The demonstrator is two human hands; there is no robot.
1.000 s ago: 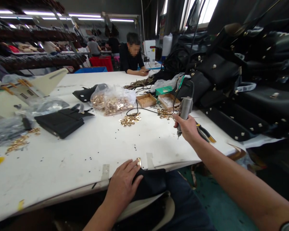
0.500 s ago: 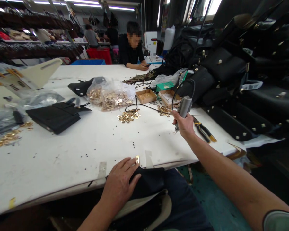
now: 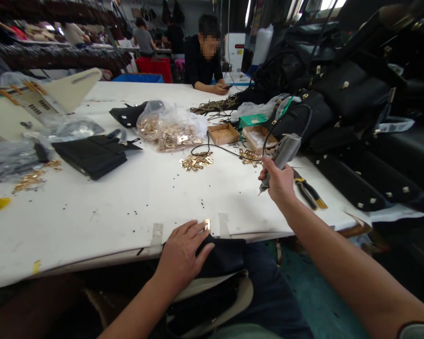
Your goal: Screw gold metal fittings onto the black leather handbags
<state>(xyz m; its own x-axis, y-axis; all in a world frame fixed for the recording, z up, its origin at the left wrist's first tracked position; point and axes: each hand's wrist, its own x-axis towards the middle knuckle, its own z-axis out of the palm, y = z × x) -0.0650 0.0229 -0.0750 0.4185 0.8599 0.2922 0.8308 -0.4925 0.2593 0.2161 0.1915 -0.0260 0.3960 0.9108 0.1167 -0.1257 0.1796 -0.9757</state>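
A grey electric screwdriver [image 3: 281,153] with a cable is gripped in my right hand [image 3: 281,182], its thin bit pointing down above the table. My left hand [image 3: 184,247] lies over the flap of a black bag [image 3: 226,253] at the table's near edge, fingers stretched flat and thumb apart. Beside its fingertips a gold metal plate [image 3: 207,225] shows at the flap's edge; the fingers partly hide the flap. The bag hangs between the table and my lap, its pale-edged opening towards me.
Piles of gold plates [image 3: 196,161], a plastic bag of fittings [image 3: 173,129], small cardboard boxes [image 3: 223,134] and a black bag [image 3: 92,156] lie on the white table. Pliers [image 3: 309,189] rest right of my right hand. Black bags [image 3: 353,94] are stacked at right. A person [image 3: 203,59] sits opposite.
The view has shifted, so the table scene sits slightly further right and higher. The screwdriver leans more and its bit shows more clearly. My left hand stays on the flap.
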